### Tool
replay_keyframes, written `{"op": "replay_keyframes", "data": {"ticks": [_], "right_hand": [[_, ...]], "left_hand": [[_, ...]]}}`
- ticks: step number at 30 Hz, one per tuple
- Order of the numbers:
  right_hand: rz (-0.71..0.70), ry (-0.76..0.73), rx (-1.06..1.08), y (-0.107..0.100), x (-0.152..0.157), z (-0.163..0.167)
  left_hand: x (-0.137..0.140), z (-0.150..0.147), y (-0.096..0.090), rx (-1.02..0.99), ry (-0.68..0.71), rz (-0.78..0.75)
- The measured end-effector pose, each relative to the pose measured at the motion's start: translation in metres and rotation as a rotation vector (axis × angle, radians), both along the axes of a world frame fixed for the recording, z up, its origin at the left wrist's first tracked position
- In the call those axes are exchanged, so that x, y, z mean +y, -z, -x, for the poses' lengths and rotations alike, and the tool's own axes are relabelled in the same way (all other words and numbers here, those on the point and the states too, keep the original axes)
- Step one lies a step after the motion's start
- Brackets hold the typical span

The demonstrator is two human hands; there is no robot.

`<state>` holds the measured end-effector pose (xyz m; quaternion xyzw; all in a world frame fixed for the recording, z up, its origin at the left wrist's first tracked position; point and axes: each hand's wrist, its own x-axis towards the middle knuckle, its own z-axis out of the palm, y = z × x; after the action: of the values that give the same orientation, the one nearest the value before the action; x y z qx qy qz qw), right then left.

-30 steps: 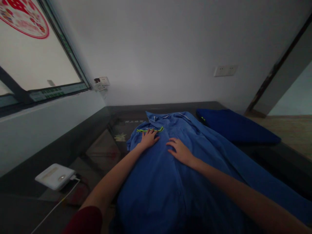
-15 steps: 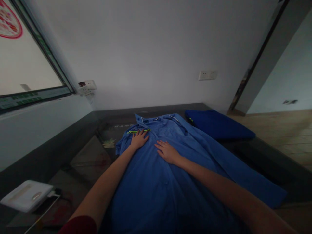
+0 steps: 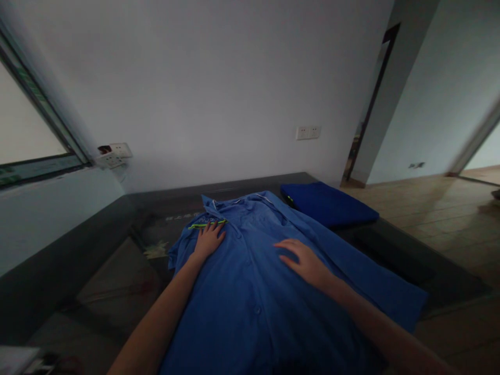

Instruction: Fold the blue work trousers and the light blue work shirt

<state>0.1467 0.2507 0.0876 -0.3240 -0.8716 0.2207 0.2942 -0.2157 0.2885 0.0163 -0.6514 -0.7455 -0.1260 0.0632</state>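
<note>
A blue button-front shirt (image 3: pixel 234 281) lies spread on a dark table (image 3: pixel 113 229), its collar toward the wall and one sleeve stretched out to the right. My left hand (image 3: pixel 209 240) rests flat on the chest of the shirt, fingers spread at the yellow-green trim. To the right of the button line, my right hand (image 3: pixel 302 259) is over the shirt front with its fingers loosely apart, holding nothing. Whether its fingers touch the cloth I cannot tell.
A folded darker blue garment (image 3: pixel 328 203) lies at the table's far right. A white object (image 3: pixel 17 358) is at the lower left edge. Wall sockets (image 3: pixel 308 132) sit above the table, and a window frame (image 3: pixel 42 104) is at the left.
My right hand has moved right across the shirt and looks lifted, its fingers now more curved. My left hand stays at the trim. The whole view has turned to the right.
</note>
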Motion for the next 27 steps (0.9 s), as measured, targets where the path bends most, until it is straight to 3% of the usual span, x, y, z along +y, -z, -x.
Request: {"op": "replay_keyframes", "data": {"ticks": [2,5,8,11,13,19,23,27], "right_hand": [[-0.040,0.205,0.021,0.004,-0.008,-0.044],[-0.119,0.528,0.029,0.029,-0.020,-0.099],[-0.197,0.667,-0.078,0.057,-0.029,-0.126],[-0.226,0.677,-0.189,0.070,-0.030,-0.131],[-0.212,0.690,-0.228,0.073,-0.028,-0.133],[-0.111,0.730,-0.210,0.069,-0.024,-0.150],[-0.118,0.663,-0.034,0.042,-0.029,-0.134],[-0.088,0.466,0.063,0.004,-0.049,-0.081]], "left_hand": [[-0.003,-0.002,-0.005,-0.024,0.029,-0.085],[-0.006,-0.010,-0.015,-0.053,0.099,-0.251],[-0.009,-0.024,-0.020,-0.025,0.239,-0.227],[-0.009,-0.035,-0.018,0.014,0.359,0.010],[-0.009,-0.038,-0.016,0.018,0.366,0.090],[0.000,-0.055,-0.022,-0.006,0.366,-0.086],[0.030,-0.101,-0.037,-0.212,0.443,-0.157],[0.072,-0.159,-0.054,-0.436,0.378,-0.074]]}}
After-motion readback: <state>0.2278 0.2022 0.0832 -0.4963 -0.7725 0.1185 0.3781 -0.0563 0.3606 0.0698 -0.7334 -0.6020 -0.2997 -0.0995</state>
